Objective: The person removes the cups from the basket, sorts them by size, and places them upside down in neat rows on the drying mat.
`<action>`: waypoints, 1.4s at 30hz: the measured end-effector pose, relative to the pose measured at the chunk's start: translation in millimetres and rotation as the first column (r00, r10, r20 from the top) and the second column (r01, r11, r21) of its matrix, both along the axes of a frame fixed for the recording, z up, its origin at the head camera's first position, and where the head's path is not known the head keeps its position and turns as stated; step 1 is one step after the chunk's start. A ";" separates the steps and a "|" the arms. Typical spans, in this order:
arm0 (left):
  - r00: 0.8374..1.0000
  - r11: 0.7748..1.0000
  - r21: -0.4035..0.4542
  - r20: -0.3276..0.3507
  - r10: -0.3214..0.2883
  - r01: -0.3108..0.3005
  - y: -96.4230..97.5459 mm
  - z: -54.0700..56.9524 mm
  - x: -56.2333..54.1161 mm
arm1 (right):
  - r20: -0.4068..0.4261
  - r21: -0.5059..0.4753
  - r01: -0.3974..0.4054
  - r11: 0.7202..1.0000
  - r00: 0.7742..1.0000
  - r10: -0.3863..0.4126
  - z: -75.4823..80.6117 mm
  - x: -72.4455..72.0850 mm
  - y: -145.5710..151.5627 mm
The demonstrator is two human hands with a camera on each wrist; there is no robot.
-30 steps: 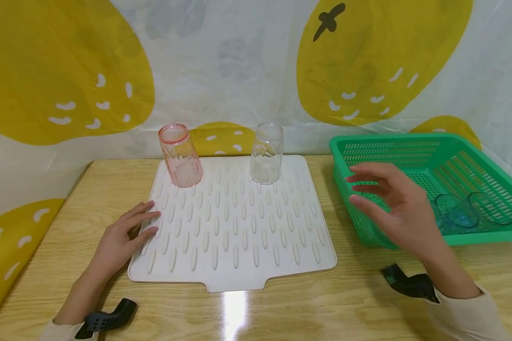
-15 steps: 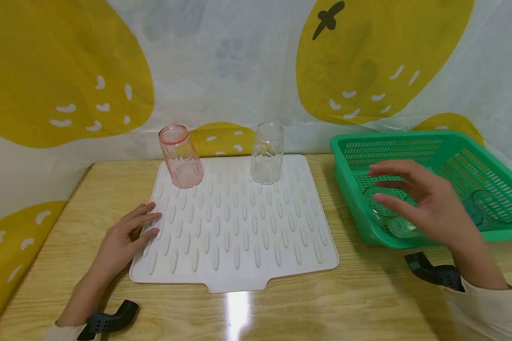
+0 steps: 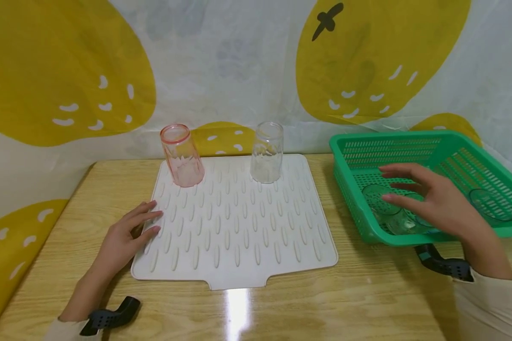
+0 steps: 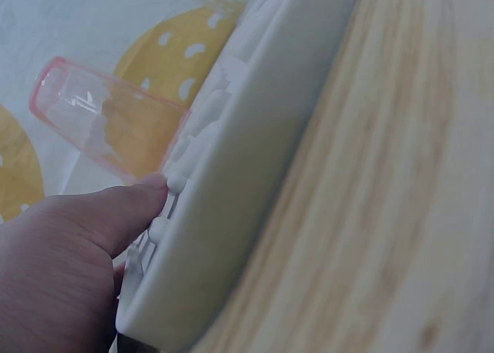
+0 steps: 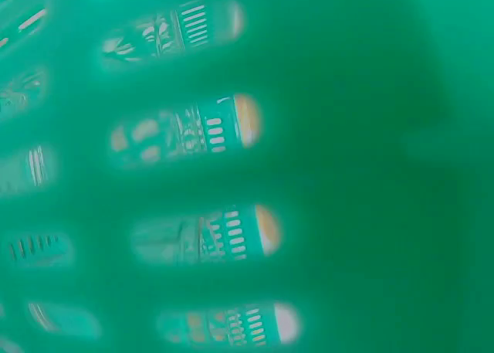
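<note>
My left hand (image 3: 119,241) rests at the left edge of a white ridged drying mat (image 3: 239,272), its fingertips on the mat's border. In the left wrist view the thumb (image 4: 127,214) lies along that edge. Over the green plastic basket (image 3: 350,203) hovers my right hand (image 3: 439,201), fingers loosely bent and apart from the thumb, holding nothing. A clear drinking glass (image 3: 377,201) lies in the basket below the fingertips, and another glass (image 3: 492,210) lies farther right, past the hand. The right wrist view meets the basket's slotted wall (image 5: 332,175) at close range, with glass visible through the slots.
Toward the back of the mat, a pink glass (image 3: 183,163) stands upside down at left. A clear glass (image 3: 266,158) stands upside down right of it. Behind the wooden table (image 3: 307,308) hangs a white cloth with yellow fruit shapes (image 3: 222,61).
My right hand has moved right, from the basket's left rim to over its inside, uncovering the glasses at the basket's left. The left hand has stayed on the mat's edge.
</note>
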State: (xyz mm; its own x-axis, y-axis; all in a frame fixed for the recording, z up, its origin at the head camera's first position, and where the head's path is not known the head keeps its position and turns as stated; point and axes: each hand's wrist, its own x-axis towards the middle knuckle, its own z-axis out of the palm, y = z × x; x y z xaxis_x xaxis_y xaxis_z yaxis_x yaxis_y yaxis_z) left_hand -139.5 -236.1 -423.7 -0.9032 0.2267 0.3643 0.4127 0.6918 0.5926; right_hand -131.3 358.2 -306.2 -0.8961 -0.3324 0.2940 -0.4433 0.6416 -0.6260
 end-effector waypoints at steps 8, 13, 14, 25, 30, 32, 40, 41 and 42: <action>1.000 1.000 -0.001 0.012 0.011 -0.011 0.4 1.6 -0.2 | -0.022 0.050 -0.092 0.994 0.995 0.093 -9.1 -8.0 9.9; 1.000 1.000 0.003 0.018 0.013 -0.013 1.1 1.5 1.0 | -0.013 0.080 -0.148 0.986 0.989 0.150 -13.5 -11.4 12.5; 1.000 1.000 0.003 0.017 0.013 -0.013 1.3 1.4 0.9 | -0.012 0.085 -0.157 0.984 0.987 0.159 -14.3 -12.0 12.5; 1.000 1.000 -0.005 0.027 0.016 -0.016 1.3 1.6 1.3 | 0.031 0.154 -0.099 0.983 0.995 0.096 -18.2 -11.2 14.5; 1.000 1.000 -0.007 0.021 0.016 -0.016 1.0 2.3 1.4 | 0.054 0.198 -0.061 0.978 0.997 0.052 -17.4 -11.4 12.5; 1.000 1.000 -0.007 0.022 0.016 -0.016 1.1 2.4 1.4 | 0.059 0.216 -0.049 0.975 0.998 0.037 -17.1 -11.4 11.2; 0.999 1.000 -0.012 0.035 0.019 -0.019 1.3 2.1 1.5 | 0.025 0.247 -0.061 0.967 0.998 0.057 -17.9 -11.5 10.1; 0.999 1.000 -0.013 0.035 0.020 -0.020 1.2 1.9 1.4 | 0.014 0.248 -0.068 0.966 0.998 0.067 -18.1 -11.8 10.2; 0.999 1.000 -0.013 0.036 0.021 -0.021 1.1 1.7 1.3 | 0.006 0.250 -0.076 0.965 0.997 0.077 -18.3 -12.1 10.4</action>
State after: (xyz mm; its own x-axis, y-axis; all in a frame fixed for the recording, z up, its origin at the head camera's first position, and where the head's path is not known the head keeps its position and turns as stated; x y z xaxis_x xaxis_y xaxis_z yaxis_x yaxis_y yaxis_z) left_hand -138.3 -234.9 -422.0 -0.9203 0.2122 0.3286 0.3766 0.7076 0.5979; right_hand -143.4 368.6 -324.5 -0.8643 -0.4631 0.1962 -0.4991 0.7415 -0.4485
